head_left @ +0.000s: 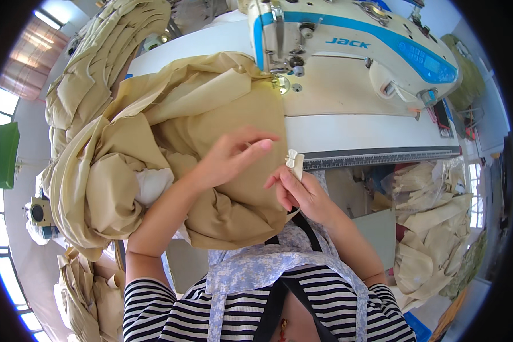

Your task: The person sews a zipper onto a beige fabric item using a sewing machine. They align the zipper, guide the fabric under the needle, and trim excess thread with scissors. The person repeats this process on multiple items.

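Observation:
A large piece of tan fabric lies on the sewing machine table, its far right edge by the lit needle area of the sewing machine. Over this cloth hovers my left hand, thumb and forefinger stretched out, with nothing seen in it. My right hand is by the table's front edge, just right of the cloth. Its fingers are curled, and a small cream fabric piece sticks up past the thumb. The top of that piece looks folded or knotted; its lower end is hidden by the fingers.
Folded tan pieces are stacked at the far left. Bunched cloth hangs over the left table edge. A dark ruler strip runs along the front edge. More cloth pieces lie in a heap low at right.

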The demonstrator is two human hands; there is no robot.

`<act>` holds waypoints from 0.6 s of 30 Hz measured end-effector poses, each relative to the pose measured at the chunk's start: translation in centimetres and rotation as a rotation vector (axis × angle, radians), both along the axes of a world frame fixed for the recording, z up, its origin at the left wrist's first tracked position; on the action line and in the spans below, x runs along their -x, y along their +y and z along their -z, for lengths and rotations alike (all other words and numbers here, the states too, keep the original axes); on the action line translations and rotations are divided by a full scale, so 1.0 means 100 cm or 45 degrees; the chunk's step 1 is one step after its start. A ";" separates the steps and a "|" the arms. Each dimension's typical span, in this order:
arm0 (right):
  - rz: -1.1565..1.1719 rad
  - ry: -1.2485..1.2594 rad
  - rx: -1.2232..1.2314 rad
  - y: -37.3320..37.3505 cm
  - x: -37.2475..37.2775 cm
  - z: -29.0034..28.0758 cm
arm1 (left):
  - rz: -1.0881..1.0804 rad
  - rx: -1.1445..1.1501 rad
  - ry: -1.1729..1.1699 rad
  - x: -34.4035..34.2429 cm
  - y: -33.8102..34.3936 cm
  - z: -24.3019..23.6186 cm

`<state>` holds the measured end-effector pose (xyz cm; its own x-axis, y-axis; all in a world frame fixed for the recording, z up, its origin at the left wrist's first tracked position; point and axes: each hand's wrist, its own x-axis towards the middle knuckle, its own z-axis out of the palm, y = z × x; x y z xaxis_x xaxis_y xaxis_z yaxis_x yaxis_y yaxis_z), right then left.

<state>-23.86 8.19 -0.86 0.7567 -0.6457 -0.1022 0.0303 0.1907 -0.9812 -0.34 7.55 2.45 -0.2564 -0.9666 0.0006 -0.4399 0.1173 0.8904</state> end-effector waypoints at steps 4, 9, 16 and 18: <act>-0.090 0.033 0.069 -0.010 -0.023 -0.003 | 0.136 -0.303 0.311 0.005 -0.003 -0.008; 0.124 0.179 0.395 -0.012 -0.026 0.001 | 0.282 -0.273 0.461 -0.006 -0.007 0.005; 0.311 -0.034 0.025 -0.012 -0.024 0.004 | 0.170 0.129 0.396 -0.002 -0.008 0.010; 0.355 -0.048 0.036 -0.009 -0.025 0.007 | 0.085 0.022 0.382 -0.003 -0.008 0.007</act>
<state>-21.35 7.29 -1.51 0.5527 -0.8315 -0.0563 0.1145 0.1426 -0.9831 -0.05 6.78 1.72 -0.3052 -0.9468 0.1019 -0.1484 0.1530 0.9770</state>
